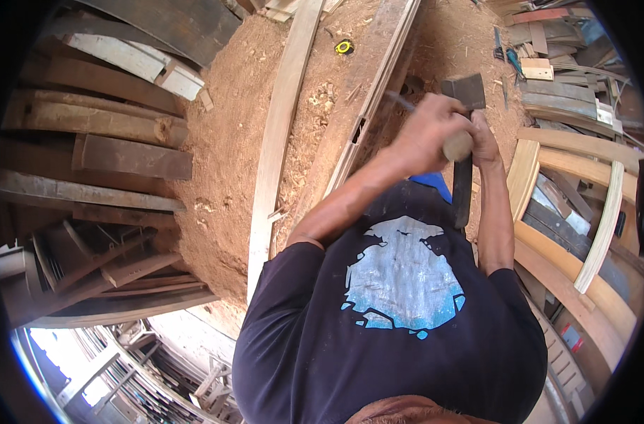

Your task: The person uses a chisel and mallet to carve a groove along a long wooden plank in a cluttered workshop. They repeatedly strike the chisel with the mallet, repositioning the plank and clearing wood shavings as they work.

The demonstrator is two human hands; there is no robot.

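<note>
My left hand (431, 133) is closed round a chisel, whose round wooden handle end (457, 146) faces up toward me. A blurred grey blade (400, 101) sticks out past its knuckles toward the wooden beam. Close against it on the right, my right hand (485, 141) grips a hammer by its dark handle (462, 191). The hammer's dark, blocky head (467, 91) shows just beyond the fingers. Left of my hands, a long wooden beam (378, 92) has a dark slot (359, 131) cut in its edge.
A long pale plank (283, 120) lies left of the beam. Beyond it, a yellow tape measure (344, 47) rests among sawdust and shavings (223, 127). Stacked boards (131, 155) line the left. Wooden frames (597, 226) and a teal-handled tool (513, 60) are at right.
</note>
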